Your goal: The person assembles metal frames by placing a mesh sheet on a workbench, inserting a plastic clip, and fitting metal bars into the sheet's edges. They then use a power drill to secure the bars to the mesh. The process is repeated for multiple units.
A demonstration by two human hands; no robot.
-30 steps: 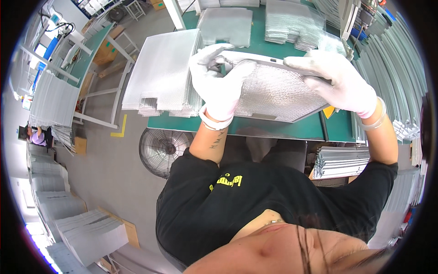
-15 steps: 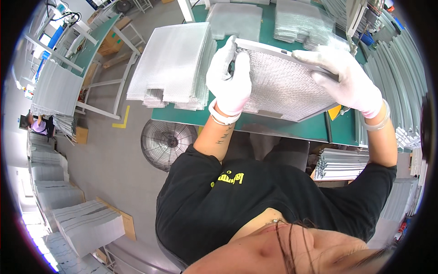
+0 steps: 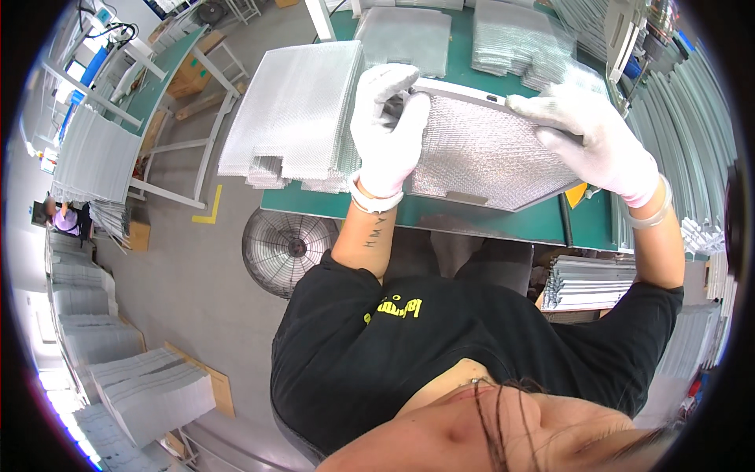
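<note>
A framed metal mesh filter panel [image 3: 487, 149] is held up at a tilt over the green worktable [image 3: 440, 219]. Its far edge carries a pale metal frame strip with a small dark slot. My left hand [image 3: 387, 126], in a white glove, is closed around the panel's left edge, with thumb and fingers curled at the far left corner. Gloved in white too, my right hand [image 3: 586, 134] grips the right side, its fingers along the far right corner and thumb on the mesh face. The panel's underside is hidden.
A tall stack of mesh sheets [image 3: 291, 110] stands left of the panel, and more mesh stacks [image 3: 405, 39] [image 3: 519, 39] lie behind. Long metal strips [image 3: 684, 134] are piled at the right. A floor fan [image 3: 291, 248] stands below the table's left front edge.
My left hand has shifted slightly left and tilted, and the panel's left end moved a little with it. My right hand has barely moved and keeps its grip.
</note>
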